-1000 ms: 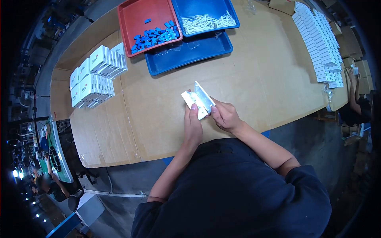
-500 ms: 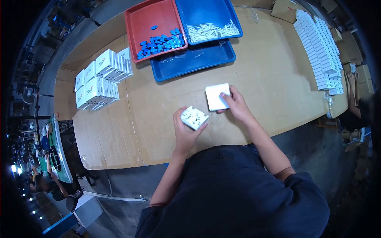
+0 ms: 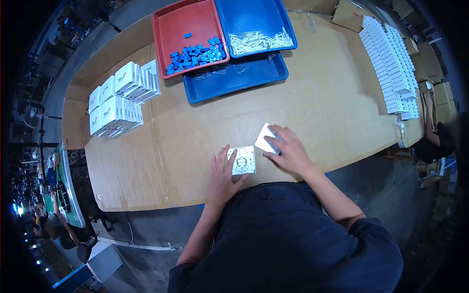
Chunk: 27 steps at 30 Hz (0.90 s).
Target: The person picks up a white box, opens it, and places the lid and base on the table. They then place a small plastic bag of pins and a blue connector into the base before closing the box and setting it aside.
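Note:
A white square plastic housing (image 3: 244, 161) lies on the cardboard-covered table, its ribbed side with openings facing up. My left hand (image 3: 223, 178) grips it from the left, fingers at the upper edge and thumb at the lower edge. Just right of it is a smooth white square plate (image 3: 264, 138), turned at an angle. My right hand (image 3: 291, 151) covers its right part, with bent fingers and thumb holding its edges. The plate's underside is hidden. The two white pieces are close together, corner to side.
Beyond my hands stand a red tray (image 3: 166, 29) of small blue parts, a blue tray (image 3: 254, 17) of white sticks and a lower blue tray (image 3: 239, 85). White boxes (image 3: 117, 107) are stacked left, many white pieces (image 3: 391, 68) right. Other people sit at both sides.
Both pieces have come down closer to my body. The housing is turned flat and square, and the plate has rotated. My right hand now reaches over the plate from above.

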Available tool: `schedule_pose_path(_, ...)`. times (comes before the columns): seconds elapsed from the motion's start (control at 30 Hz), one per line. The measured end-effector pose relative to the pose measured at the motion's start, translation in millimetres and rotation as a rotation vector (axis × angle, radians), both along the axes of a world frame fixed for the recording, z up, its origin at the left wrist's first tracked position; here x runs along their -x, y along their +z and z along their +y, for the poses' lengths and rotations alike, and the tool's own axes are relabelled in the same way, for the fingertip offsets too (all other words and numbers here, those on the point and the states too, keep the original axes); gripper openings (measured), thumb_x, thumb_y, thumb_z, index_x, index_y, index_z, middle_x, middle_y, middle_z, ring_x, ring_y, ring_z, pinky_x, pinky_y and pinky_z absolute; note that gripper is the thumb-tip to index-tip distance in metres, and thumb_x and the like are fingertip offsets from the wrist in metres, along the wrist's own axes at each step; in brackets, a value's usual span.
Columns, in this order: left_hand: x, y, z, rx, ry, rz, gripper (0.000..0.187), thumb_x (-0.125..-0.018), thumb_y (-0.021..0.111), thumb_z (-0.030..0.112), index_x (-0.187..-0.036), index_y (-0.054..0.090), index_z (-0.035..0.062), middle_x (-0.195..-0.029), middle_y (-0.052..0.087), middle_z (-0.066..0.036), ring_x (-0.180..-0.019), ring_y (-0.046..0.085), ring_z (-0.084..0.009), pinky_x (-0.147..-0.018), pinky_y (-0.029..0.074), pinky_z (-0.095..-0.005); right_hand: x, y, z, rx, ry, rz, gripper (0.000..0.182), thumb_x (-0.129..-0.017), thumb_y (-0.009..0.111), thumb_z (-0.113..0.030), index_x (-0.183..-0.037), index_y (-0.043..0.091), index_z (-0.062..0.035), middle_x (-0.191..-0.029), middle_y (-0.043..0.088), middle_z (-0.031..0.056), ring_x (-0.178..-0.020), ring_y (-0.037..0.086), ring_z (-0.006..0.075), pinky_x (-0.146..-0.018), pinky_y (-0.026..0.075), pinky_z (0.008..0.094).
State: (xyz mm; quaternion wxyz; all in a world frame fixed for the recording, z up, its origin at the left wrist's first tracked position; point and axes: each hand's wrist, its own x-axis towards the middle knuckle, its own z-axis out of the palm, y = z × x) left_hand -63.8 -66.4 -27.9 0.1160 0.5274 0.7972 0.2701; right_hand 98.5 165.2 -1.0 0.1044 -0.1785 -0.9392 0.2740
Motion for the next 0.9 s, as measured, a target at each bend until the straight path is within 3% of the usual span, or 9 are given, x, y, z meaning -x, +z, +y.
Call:
schedule_pose_path(0.07,3,-5,7,0.010,-0.021,-0.029,0.084,-0.088,0.080,0.043,-0.153,0.046,0.0035,-0.159,0.043,-0.019,-0.152,0.036,-0.0388,-0.124,0.024,-0.0607,-6,-5,-10,0.027,0.031,-0.028,0.047,-0.089,0.077,-0.022,-0.132,0.067,-0.0059,-0.159,0.045,0.0187,-0.151,0.039,0.0379,-0.124,0.032,0.0575)
schedule_pose_path(0.27,3,-3,-1,-0.010,-0.001,-0.114,0.086,-0.087,0.081,0.043,-0.154,0.045,0.0033,-0.157,0.046,-0.018,-0.151,0.038,-0.0389,-0.125,0.024,-0.0603,-33,6,-9,0.158,0.220,-0.173,0.045,-0.089,0.068,-0.008,-0.133,0.065,-0.0063,-0.167,0.039,0.0124,-0.155,0.035,0.0321,-0.126,0.027,0.0595)
schedule_pose_path(0.4,11,0,-7,0.022,0.017,-0.115,0.088,-0.085,0.082,0.041,-0.154,0.044,0.0032,-0.157,0.045,-0.018,-0.150,0.039,-0.0388,-0.126,0.024,-0.0592,-33,8,-9,0.248,0.192,-0.170,0.044,-0.086,0.062,-0.003,-0.130,0.065,-0.0052,-0.166,0.040,0.0111,-0.155,0.035,0.0314,-0.128,0.024,0.0600)
schedule_pose_path(0.57,28,-1,12,-0.021,0.072,-0.042,0.087,-0.084,0.083,0.033,-0.155,0.043,0.0017,-0.156,0.045,-0.019,-0.149,0.040,-0.0405,-0.125,0.028,-0.0577,-3,3,10,0.160,0.149,-0.072,0.043,-0.085,0.063,-0.010,-0.127,0.065,-0.0041,-0.164,0.044,0.0118,-0.149,0.045,0.0307,-0.128,0.023,0.0601)
schedule_pose_path(0.6,30,-2,16,-0.025,0.070,-0.045,0.087,-0.084,0.083,0.033,-0.155,0.043,0.0017,-0.156,0.045,-0.019,-0.149,0.040,-0.0405,-0.125,0.028,-0.0577,4,1,15,0.122,0.135,-0.037,0.039,-0.086,0.067,-0.015,-0.123,0.067,-0.0039,-0.158,0.051,0.0136,-0.142,0.053,0.0319,-0.127,0.026,0.0598)
schedule_pose_path(0.7,35,-1,26,-0.080,0.076,-0.044,0.085,-0.083,0.082,0.029,-0.154,0.044,0.0007,-0.155,0.045,-0.021,-0.147,0.041,-0.0429,-0.123,0.030,-0.0577,22,-2,30,0.097,0.140,0.038,0.033,-0.088,0.070,-0.018,-0.116,0.070,-0.0031,-0.150,0.059,0.0147,-0.135,0.059,0.0335,-0.125,0.028,0.0603)
schedule_pose_path(0.73,34,-2,28,-0.098,0.076,-0.044,0.084,-0.082,0.082,0.027,-0.153,0.045,0.0004,-0.154,0.046,-0.022,-0.147,0.041,-0.0438,-0.123,0.031,-0.0577,31,2,37,0.031,0.098,0.124,0.031,-0.089,0.071,-0.020,-0.114,0.071,-0.0018,-0.141,0.064,0.0152,-0.126,0.063,0.0353,-0.119,0.040,0.0537)
schedule_pose_path(0.77,33,-3,29,-0.114,0.075,-0.044,0.083,-0.081,0.082,0.025,-0.152,0.046,0.0001,-0.153,0.046,-0.023,-0.146,0.041,-0.0447,-0.122,0.031,-0.0577,40,0,47,0.024,0.096,0.130,0.031,-0.089,0.071,-0.020,-0.114,0.071,-0.0018,-0.141,0.064,0.0152,-0.126,0.063,0.0353,-0.119,0.040,0.0537)
schedule_pose_path(0.9,30,-12,31,-0.150,0.081,-0.020,0.080,-0.082,0.081,0.026,-0.151,0.046,0.0014,-0.155,0.045,-0.022,-0.148,0.040,-0.0440,-0.122,0.030,-0.0605,95,9,102,0.275,-0.338,0.269,0.032,-0.093,0.066,-0.017,-0.120,0.070,0.0004,-0.129,0.069,0.0211,-0.109,0.071,0.0360,-0.093,0.057,0.0414)
